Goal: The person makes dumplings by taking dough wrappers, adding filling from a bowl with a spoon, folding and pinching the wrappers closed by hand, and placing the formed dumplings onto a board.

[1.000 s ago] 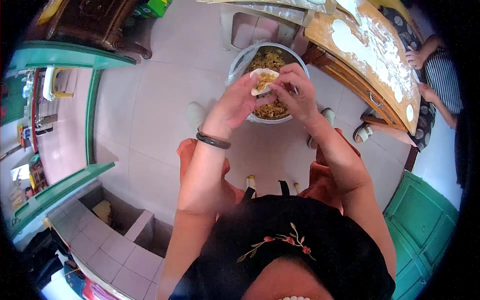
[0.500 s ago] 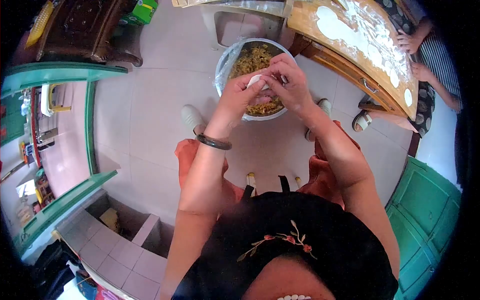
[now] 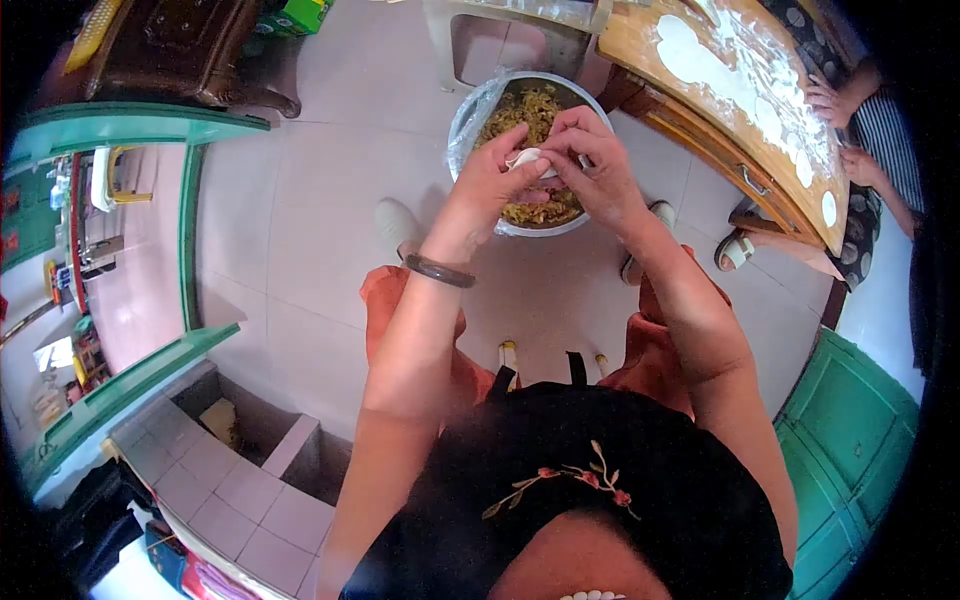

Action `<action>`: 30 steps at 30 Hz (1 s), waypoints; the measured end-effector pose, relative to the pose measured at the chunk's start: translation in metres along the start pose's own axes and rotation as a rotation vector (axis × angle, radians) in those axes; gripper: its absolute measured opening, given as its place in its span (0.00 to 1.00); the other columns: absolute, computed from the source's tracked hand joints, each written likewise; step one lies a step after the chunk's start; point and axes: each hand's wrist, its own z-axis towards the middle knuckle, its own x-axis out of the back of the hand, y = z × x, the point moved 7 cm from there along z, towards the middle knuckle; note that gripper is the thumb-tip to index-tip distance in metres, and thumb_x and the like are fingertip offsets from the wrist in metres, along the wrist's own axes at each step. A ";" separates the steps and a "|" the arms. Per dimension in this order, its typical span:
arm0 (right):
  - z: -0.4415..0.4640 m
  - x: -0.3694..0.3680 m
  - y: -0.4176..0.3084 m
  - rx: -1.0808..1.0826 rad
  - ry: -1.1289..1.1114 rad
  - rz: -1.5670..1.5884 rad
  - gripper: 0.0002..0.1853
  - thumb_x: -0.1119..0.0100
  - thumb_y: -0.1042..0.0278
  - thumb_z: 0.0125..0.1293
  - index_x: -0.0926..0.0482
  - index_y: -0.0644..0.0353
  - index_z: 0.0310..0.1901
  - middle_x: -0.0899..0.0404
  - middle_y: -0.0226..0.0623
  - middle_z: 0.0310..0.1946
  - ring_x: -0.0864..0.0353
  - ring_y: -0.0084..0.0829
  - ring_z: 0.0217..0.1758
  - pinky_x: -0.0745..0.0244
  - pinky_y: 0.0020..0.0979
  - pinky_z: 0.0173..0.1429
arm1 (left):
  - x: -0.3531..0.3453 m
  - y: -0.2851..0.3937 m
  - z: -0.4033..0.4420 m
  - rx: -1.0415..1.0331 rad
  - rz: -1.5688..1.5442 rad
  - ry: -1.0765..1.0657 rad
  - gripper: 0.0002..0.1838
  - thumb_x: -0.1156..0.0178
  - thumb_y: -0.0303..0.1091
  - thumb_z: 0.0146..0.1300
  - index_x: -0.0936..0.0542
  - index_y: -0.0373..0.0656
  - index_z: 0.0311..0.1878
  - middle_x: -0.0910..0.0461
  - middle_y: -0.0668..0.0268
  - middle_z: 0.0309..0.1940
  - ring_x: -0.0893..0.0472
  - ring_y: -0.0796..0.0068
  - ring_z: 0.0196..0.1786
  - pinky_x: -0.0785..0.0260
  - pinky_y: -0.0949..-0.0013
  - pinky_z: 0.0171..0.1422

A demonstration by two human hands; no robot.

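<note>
Above a metal bowl (image 3: 462,140) of chopped filling (image 3: 530,108), both my hands meet on a small white dough wrapper folded over (image 3: 523,158). My left hand (image 3: 490,180), with a dark bangle at the wrist, holds it between thumb and fingers. The fingertips of my right hand (image 3: 592,165) pinch its right side. Any filling inside the wrapper is hidden. Clear plastic film (image 3: 470,122) hangs over the bowl's left rim.
At the right is a wooden table (image 3: 815,225) with flour and flat dough rounds (image 3: 680,45); another person's hands (image 3: 835,100) rest at its far edge. A pale stool (image 3: 440,45) stands behind the bowl. Green doors flank both sides.
The wrapper was open with filling showing a second ago; now it is folded over, filling out of sight. Both hands stay together above the bowl. The whole view has shifted slightly.
</note>
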 end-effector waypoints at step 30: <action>0.003 0.008 -0.034 -0.016 -0.070 0.032 0.08 0.39 0.78 0.60 0.24 0.63 0.41 0.23 0.36 0.31 0.25 0.26 0.34 0.27 0.26 0.40 | -0.025 0.014 -0.018 -0.142 0.451 -0.163 0.17 0.56 0.41 0.73 0.25 0.36 0.47 0.23 0.67 0.25 0.24 0.82 0.24 0.29 0.76 0.30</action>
